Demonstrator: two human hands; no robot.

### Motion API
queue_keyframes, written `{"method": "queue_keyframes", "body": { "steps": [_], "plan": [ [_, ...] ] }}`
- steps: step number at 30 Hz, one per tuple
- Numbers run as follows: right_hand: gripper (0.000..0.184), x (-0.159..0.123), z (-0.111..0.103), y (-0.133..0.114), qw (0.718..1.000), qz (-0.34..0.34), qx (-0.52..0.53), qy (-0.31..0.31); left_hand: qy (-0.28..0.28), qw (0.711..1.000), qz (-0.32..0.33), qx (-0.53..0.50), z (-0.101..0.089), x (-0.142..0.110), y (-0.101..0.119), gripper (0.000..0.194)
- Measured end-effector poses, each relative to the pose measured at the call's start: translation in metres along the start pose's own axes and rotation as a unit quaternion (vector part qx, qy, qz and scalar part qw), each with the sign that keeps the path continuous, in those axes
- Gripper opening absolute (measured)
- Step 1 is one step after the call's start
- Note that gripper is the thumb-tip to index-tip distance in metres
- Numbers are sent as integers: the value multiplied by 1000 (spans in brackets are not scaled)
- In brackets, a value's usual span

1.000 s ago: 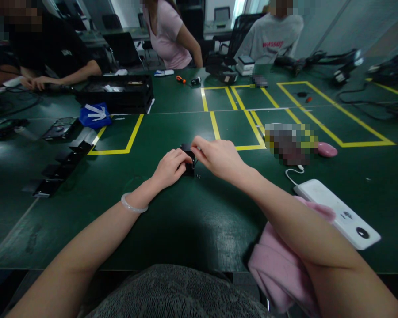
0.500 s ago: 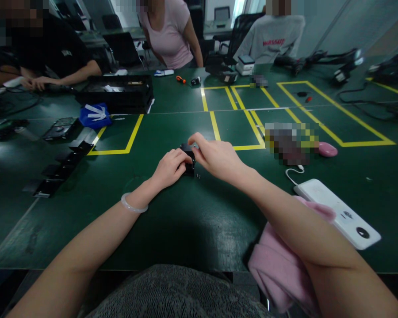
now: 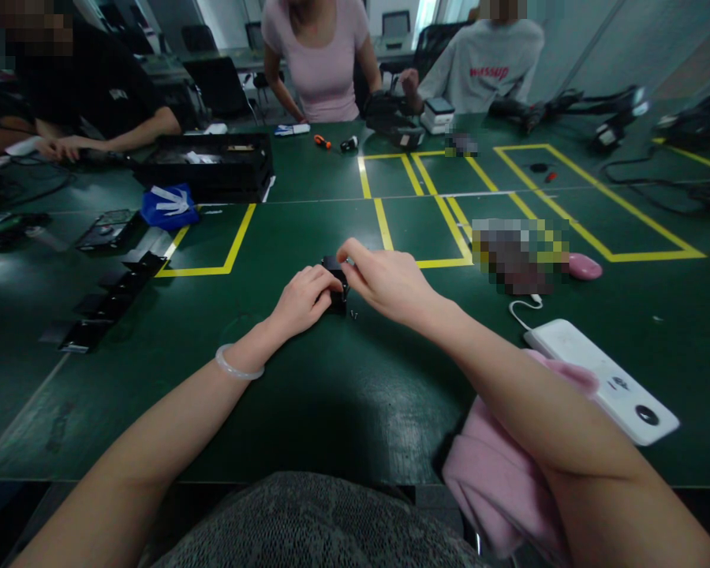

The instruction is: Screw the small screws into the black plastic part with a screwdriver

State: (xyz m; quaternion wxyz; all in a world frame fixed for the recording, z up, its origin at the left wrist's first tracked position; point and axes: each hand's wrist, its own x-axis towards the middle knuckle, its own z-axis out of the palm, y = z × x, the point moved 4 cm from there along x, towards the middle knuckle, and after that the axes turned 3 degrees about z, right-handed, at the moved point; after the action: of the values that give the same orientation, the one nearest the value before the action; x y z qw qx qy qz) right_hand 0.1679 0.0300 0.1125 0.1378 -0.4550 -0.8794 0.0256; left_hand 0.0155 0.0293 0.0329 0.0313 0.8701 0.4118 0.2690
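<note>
- Black part [image 3: 338, 304] on green tabletop [image 3: 308, 426], roughly mid-table, partly hidden under fingers. Clock below centred on it, 12 pointing away from the seat.
- Left hand [image 3: 305, 300] at 8 o'clock, fingers closed over the part, looks clamped.
- Right hand [image 3: 389, 282] at 3 o'clock, thumb and fingertips bunched near the top edge. Can't tell if pinching anything; touching the part or just off it, also unclear.
- Small shiny bits [image 3: 354, 315], maybe screws, loose at 5 o'clock, just beside the part.
- Risk 1: losing those bits. Likely cause: brushing from the right hand when lowered, or a skid of the part.
- Risk 2: part twisting or tipping. Likely cause: push from the right with too light a hold on the left.
- Risk 3: missing misalignment, with fingers blocking the view.
- Risk 4: snag at 4 o'clock: pink cloth [image 3: 490, 473] beneath the right forearm, overlapping white device [image 3: 603, 380] with cable [image 3: 516, 315]. Likely cause: wide elbow swing.
- Row of black brackets [image 3: 113, 304] at 9 o'clock, well apart. Low risk.
</note>
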Motion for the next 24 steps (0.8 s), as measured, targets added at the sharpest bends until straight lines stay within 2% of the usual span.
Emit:
{"method": "queue_keyframes", "body": {
  "steps": [8,14,18,24],
  "plan": [
    [37,1,0,1,1000,19,-15,-16,-6,1000,-8,-3,1,0,-1,21],
    [39,1,-1,1,1000,-9,-22,3,0,1000,-9,0,1,0,-1,20],
    [39,2,1,1,999,2,-45,-4,4,1000,-1,-4,0,0,0,20],
    [37,1,0,-1,1000,-15,-13,10,-1,1000,-3,-4,0,0,0,20]
  ]
}}
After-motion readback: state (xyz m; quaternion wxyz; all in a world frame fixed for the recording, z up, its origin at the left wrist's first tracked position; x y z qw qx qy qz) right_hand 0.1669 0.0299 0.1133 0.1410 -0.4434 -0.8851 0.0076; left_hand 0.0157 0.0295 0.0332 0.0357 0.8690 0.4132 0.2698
